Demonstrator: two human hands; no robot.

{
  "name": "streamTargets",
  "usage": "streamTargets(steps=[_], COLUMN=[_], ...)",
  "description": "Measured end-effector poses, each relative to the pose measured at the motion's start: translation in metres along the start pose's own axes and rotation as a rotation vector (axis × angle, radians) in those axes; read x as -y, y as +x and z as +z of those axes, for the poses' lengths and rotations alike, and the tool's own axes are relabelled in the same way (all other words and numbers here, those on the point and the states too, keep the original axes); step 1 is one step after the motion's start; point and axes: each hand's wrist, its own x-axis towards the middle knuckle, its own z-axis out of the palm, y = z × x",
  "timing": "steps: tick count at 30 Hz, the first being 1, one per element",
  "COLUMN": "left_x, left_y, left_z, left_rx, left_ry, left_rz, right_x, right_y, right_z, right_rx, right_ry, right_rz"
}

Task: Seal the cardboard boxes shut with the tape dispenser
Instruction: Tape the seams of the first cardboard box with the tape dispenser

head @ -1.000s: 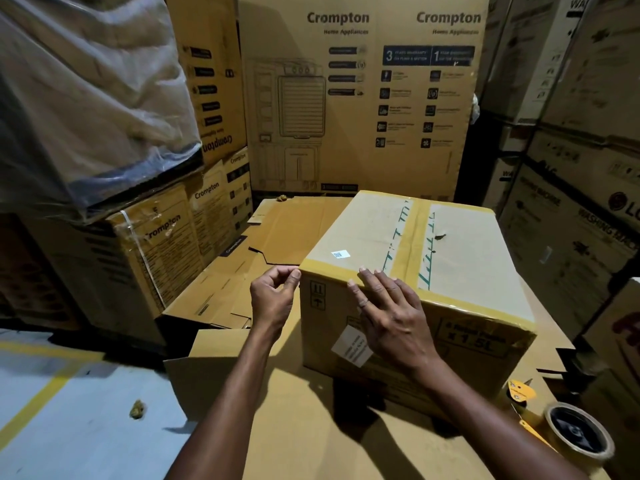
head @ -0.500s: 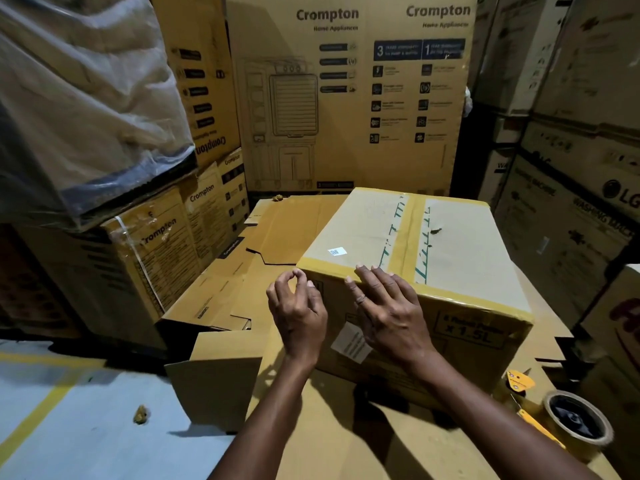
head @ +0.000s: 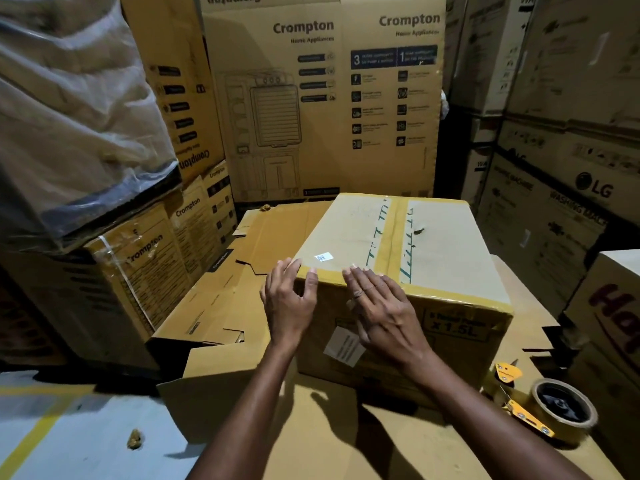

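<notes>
A closed brown cardboard box (head: 450, 244) is seen at the centre of the view, set on a layer of flattened brown cardboard sheets (head: 329, 427). A strip of tan packing tape (head: 394, 237) is laid along the top seam from 6 to 12 o'clock, flanked by green markings, and a second tan tape band (head: 450, 294) is run along the near top edge. A small white sticker (head: 323, 257) is stuck on the top towards the near left corner, and a white paper label (head: 344, 346) is fixed, tilted, to the near face.

The left hand (head: 289, 306) is held at the near left corner of the box, at about 9 o'clock; its grip is wide, the fingers are stretched beside the corner and the thumb is laid on the edge tape. The right hand (head: 384, 317) is placed flat on the near face just beside it, its grip likewise wide and holding nothing, with straight fingertips brought up to the taped edge.

The yellow tape dispenser with its roll of tan tape (head: 554, 407) is left lying on the cardboard sheets at 4 o'clock, near the box and apart from both hands.

A tall brown Crompton carton (head: 329, 116) is stood at 12 o'clock, LG washing-machine cartons (head: 561, 209) are stacked at 3 o'clock, and a bundle wrapped in clear plastic (head: 69, 116) is seen at 10 o'clock. A grey floor (head: 69, 445) with a yellow line (head: 31, 441) is shown at 8 o'clock
</notes>
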Motion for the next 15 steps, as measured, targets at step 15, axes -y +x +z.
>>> streamTargets(steps=[15], left_x=[0.005], left_y=[0.0], left_z=[-0.005], left_rx=[-0.03], left_ry=[-0.018], left_rz=[-0.02], right_x=[-0.085], right_y=[-0.018], right_z=[-0.079], right_rx=[0.476], right_ry=[-0.109], right_rz=[0.681])
